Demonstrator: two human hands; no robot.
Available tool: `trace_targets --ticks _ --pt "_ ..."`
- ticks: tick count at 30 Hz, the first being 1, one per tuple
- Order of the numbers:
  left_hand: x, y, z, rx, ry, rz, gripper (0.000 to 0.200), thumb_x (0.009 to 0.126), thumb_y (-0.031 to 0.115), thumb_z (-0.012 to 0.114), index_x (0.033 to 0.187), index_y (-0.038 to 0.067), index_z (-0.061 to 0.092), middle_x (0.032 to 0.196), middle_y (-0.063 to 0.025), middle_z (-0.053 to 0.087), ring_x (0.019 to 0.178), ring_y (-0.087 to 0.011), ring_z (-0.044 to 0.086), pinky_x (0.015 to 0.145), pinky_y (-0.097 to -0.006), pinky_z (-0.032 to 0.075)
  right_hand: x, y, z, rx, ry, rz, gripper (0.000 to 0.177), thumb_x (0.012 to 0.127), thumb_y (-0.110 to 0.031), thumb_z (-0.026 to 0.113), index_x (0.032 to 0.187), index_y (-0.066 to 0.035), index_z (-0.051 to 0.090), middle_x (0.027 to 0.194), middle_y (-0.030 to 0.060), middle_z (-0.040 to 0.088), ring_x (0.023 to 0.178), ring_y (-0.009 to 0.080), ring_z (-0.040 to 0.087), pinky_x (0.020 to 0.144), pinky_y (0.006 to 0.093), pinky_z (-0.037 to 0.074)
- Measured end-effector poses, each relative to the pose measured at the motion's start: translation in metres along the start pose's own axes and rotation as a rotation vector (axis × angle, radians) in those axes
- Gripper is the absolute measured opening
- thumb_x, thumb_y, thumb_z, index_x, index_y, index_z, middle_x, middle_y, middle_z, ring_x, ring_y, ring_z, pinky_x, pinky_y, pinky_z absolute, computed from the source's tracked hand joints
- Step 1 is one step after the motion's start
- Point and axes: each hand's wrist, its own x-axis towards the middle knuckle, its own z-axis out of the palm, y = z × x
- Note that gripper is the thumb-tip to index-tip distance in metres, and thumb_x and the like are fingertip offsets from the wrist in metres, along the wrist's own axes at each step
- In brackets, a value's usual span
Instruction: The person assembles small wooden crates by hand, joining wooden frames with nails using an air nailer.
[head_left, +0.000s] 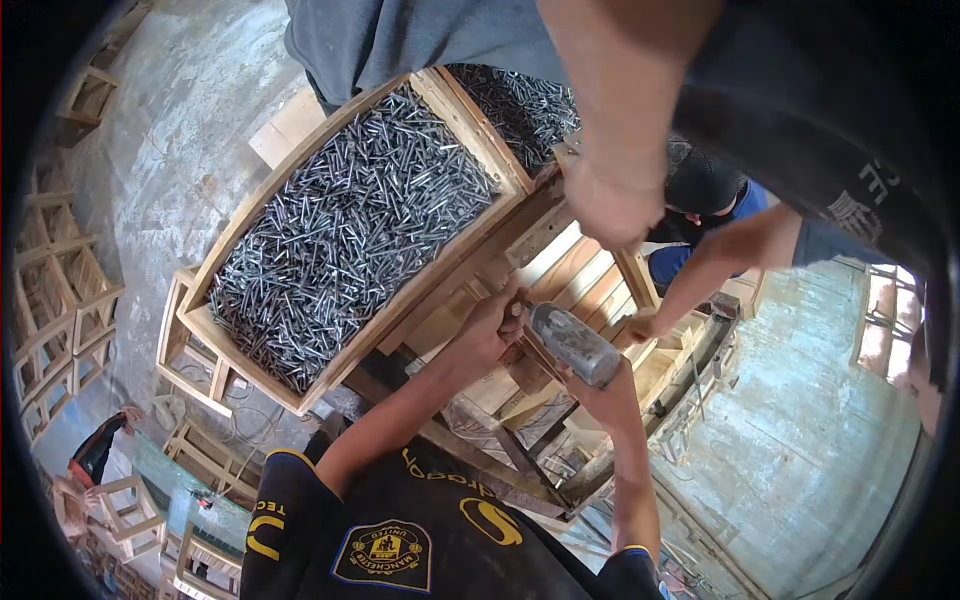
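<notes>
1. Right fingers [567, 374] clamp a grey cylinder [574, 344] near its 4-o'clock end; left fingers [513, 308] curl by its opposite end, their grip impossible to tell.
2. The grey cylinder's long axis slants from 10 to 4 o'clock, its broad end toward 4.
3. It lies between both hands, a nail-filled crate [258, 408] toward 10 o'clock, a co-worker's fist [615, 208] toward 1.

MANCHESTER UNITED stands on the crest [387, 557] of the black shirt [450, 540] near six o'clock; TEC on its sleeve [290, 525], seven o'clock.
</notes>
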Motion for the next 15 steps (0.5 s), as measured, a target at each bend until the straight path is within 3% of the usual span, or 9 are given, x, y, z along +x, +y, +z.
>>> trace_targets --ticks 7,10,11,12,14,15 --pt "0.011 0.01 -0.012 -0.008 -0.007 0.039 0.032 0.096 0.04 0.054 0.089 0.009 0.06 0.063 0.0043 0.046 0.045 -0.0064 0.031 0.044 -0.023 0.025 0.03 -0.019 0.006 -0.153 -0.065 -0.021 0.028 0.07 -0.004 0.068 0.097 0.004 0.067 0.085 0.0086 0.07 0.079 0.012 0.065 0.073 0.0277 0.05" --pt "0.008 0.006 -0.033 0.043 0.001 -0.002 0.027 0.096 0.033 0.055 0.093 0.007 0.064 0.067 0.0017 0.052 0.046 -0.0108 0.038 0.047 -0.0235 0.033 0.05 -0.02 0.01 -0.214 -0.175 0.038 0.029 0.071 -0.006 0.069 0.098 0.004 0.066 0.086 0.01 0.07 0.079 0.0114 0.065 0.072 0.0281 0.051" --pt "-0.007 -0.005 -0.041 0.412 0.052 0.293 0.025 0.095 0.031 0.057 0.093 0.006 0.065 0.069 0.0003 0.055 0.048 -0.0126 0.041 0.049 -0.0244 0.035 0.055 -0.025 0.012 -0.255 -0.17 0.125 0.036 0.07 0.001 0.063 0.106 0.003 0.063 0.091 0.0045 0.068 0.083 0.0099 0.062 0.071 0.0256 0.05" --pt "-0.033 -0.02 -0.042 0.781 0.106 0.591 0.023 0.094 0.028 0.058 0.094 0.006 0.065 0.071 -0.001 0.057 0.05 -0.0144 0.045 0.051 -0.0252 0.038 0.06 -0.023 0.015 -0.322 -0.143 0.154 0.035 0.071 0.0 0.064 0.106 0.003 0.063 0.091 0.005 0.068 0.083 0.0103 0.062 0.071 0.0258 0.05" --pt "-0.108 0.001 -0.004 1.252 0.2 0.773 0.017 0.09 0.02 0.061 0.093 0.003 0.066 0.077 -0.0084 0.061 0.069 -0.0238 0.056 0.064 -0.0334 0.045 0.071 -0.013 0.025 -0.441 -0.076 0.19 0.034 0.072 -0.001 0.066 0.105 0.003 0.063 0.091 0.0059 0.068 0.084 0.0111 0.062 0.071 0.0262 0.05" --pt "-0.162 0.028 0.031 1.345 0.241 0.657 0.014 0.086 0.013 0.061 0.092 0.002 0.065 0.081 -0.0145 0.063 0.085 -0.0313 0.063 0.074 -0.0408 0.049 0.074 -0.011 0.03 -0.498 -0.072 0.12 0.032 0.073 -0.003 0.068 0.103 0.003 0.063 0.089 0.0065 0.067 0.081 0.0121 0.06 0.07 0.0272 0.049"
